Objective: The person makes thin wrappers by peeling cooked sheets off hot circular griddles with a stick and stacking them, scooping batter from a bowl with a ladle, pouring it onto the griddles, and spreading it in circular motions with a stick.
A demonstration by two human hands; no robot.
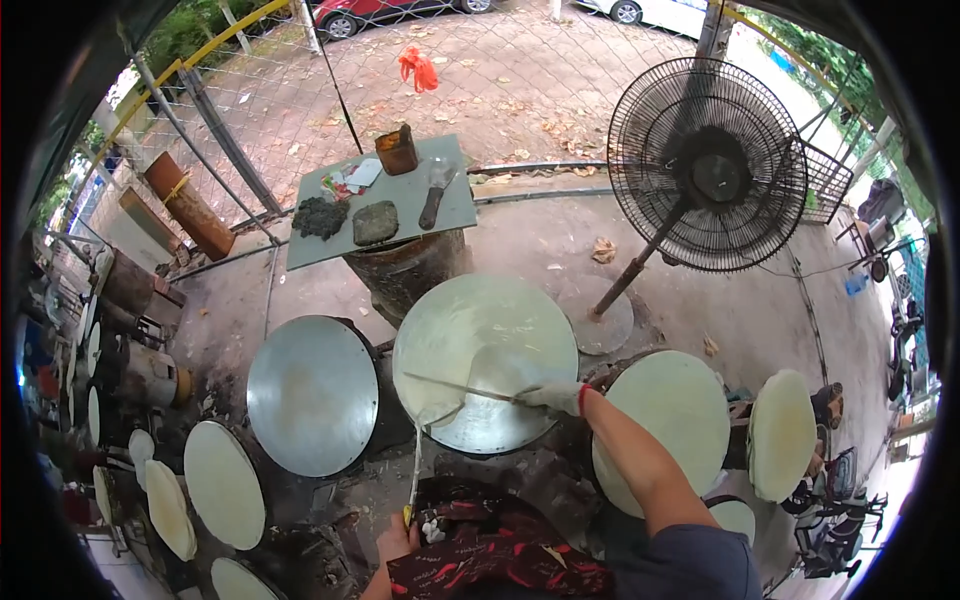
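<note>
Before me lies a large round metal griddle [487, 433], mostly coated with pale batter [502, 307]; bare shiny metal shows in its middle and near edge. My right hand [551, 397], in a whitish glove with a red cuff, grips a long thin spreader [457, 386] lying across the griddle. At the bottom my left hand [397, 538] holds the handle of a ladle [415, 472], whose batter-smeared bowl is at the griddle's near left edge. A bare griddle [313, 395] stands to the left, and a griddle with a pale flatbread [667, 420] to the right.
A board [409, 202] on a rusty drum [409, 270] carries a scraper [433, 199], a rusty tin [396, 152], a dark block and a dark clump. A stand fan [709, 165] rises at the back right. Stacked flatbreads [784, 435] stand far right; more round griddles [225, 484] are left.
</note>
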